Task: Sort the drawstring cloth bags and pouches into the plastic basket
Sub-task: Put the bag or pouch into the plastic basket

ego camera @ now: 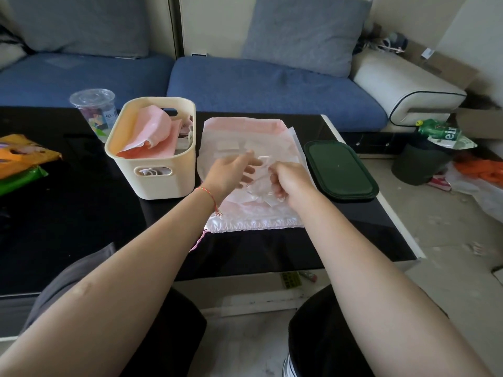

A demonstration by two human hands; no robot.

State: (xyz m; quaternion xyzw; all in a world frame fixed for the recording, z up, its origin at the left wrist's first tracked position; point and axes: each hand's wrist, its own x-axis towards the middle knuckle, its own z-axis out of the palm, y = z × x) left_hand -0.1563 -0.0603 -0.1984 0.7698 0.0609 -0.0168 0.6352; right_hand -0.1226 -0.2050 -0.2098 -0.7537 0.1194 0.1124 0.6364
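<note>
A cream plastic basket (152, 183) stands on the black table, with pink pouches (152, 131) inside. To its right lies a stack of pale pink and white drawstring bags (245, 131), the lowest one shiny with a gathered hem (253, 223). My right hand (290, 180) hovers over the stack with curled fingers gripping a small sheer pouch (258, 180). My left hand (228, 172) is beside it, fingers spread and loose, touching the same pouch.
A dark green lid (340, 170) lies right of the stack near the table's edge. A clear plastic cup (94, 110) stands behind the basket. Orange and green packets (21, 161) lie at the far left. A blue sofa is behind the table.
</note>
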